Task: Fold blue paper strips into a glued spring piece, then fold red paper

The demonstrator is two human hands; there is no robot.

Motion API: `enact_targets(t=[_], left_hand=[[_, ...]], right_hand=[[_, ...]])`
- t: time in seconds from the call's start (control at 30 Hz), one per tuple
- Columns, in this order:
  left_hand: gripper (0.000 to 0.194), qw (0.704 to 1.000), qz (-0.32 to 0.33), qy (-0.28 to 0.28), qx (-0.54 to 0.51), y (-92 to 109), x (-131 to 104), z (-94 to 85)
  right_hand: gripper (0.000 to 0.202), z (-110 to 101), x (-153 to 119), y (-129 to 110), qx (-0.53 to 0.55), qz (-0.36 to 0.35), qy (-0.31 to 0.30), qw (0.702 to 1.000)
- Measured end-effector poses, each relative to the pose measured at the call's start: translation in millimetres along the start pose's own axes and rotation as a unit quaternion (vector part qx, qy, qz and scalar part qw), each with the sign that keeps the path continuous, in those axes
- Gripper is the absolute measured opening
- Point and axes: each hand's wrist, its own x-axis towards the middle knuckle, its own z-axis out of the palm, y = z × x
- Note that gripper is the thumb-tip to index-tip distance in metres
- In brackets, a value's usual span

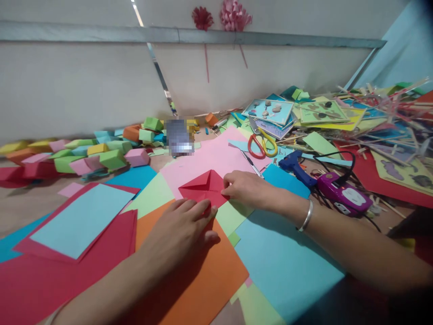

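Note:
A red sheet of paper (198,184), folded with creased triangular flaps, lies in the middle over pink, light green and orange sheets. My right hand (246,188) pinches its right corner between thumb and fingers. Across the near edge of the red paper rests my left hand (184,221), fingers stretched out and pressing down, the thumb apart from them. Beneath that hand spreads an orange sheet (216,271). A pink sheet (196,158) shows behind the folded paper.
Folded paper boxes (113,159) line the back left. Scissors (262,144), a pen (252,163), a blue glue gun (297,169) and a purple corded device (343,192) lie right. Blue paper (84,221) tops red sheets at left. Craft cards (269,112) and sticks fill the back right.

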Motion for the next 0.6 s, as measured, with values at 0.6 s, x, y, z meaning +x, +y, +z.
enact_targets(t=[0.6], left_hand=[[0.032, 0.988, 0.052, 0.115, -0.085, -19.5, -28.8, 19.0]], right_hand=[[0.02, -2.1, -4.0, -11.8, -0.162, -0.047, -0.014, 0.986]])
